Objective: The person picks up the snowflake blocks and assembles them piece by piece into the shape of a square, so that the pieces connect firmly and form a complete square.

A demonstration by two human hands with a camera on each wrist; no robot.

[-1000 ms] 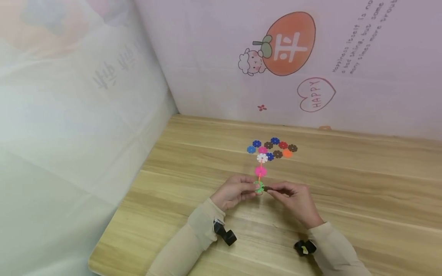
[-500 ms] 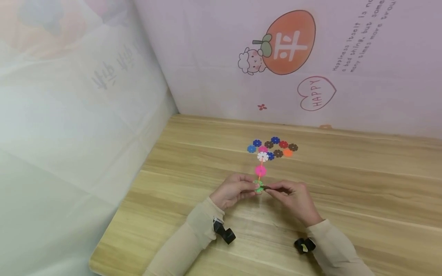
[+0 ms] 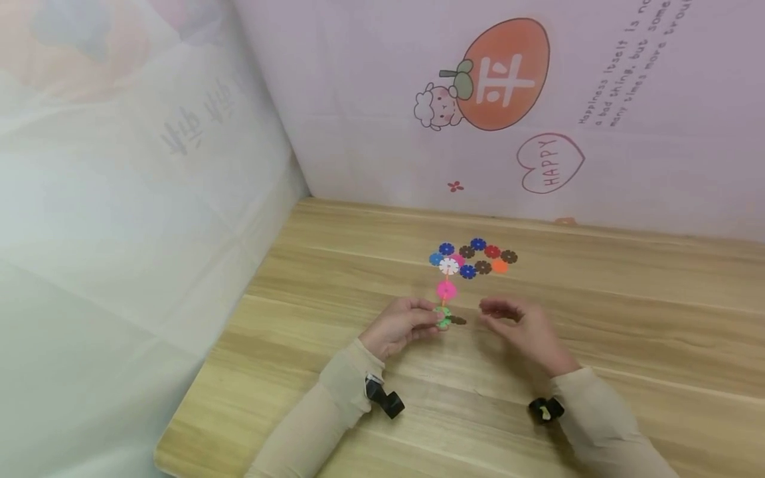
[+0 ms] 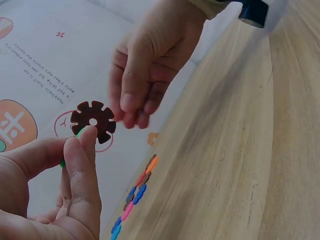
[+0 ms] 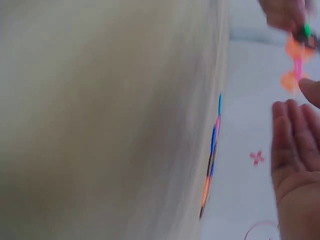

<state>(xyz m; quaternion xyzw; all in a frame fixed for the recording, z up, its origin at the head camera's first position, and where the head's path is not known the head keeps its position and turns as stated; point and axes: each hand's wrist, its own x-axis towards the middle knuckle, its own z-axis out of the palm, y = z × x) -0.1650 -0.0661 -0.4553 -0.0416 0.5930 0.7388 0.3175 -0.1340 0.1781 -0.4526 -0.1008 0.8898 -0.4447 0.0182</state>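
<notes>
Disc chain (image 3: 446, 290) up off wooden table (image 3: 335, 265), stretching away from you, maybe so near joint stays reachable. Your left hand (image 3: 402, 328) pinches chain's near end, likely keeping it steady. Your right hand (image 3: 532, 332) sits just apart, fingers relaxed, holding nothing, so left carries everything. Other discs (image 3: 467, 252) lie flat beyond, probably parked within reach. Green disc (image 3: 443, 323) sits in that pinch; brown disc (image 4: 103, 120) pokes out sideways, looks slotted in tbh, nothing else props it.

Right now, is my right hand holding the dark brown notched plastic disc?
No, your right hand is apart from the brown disc, which sticks out from the green notched disc your left hand pinches.
</notes>
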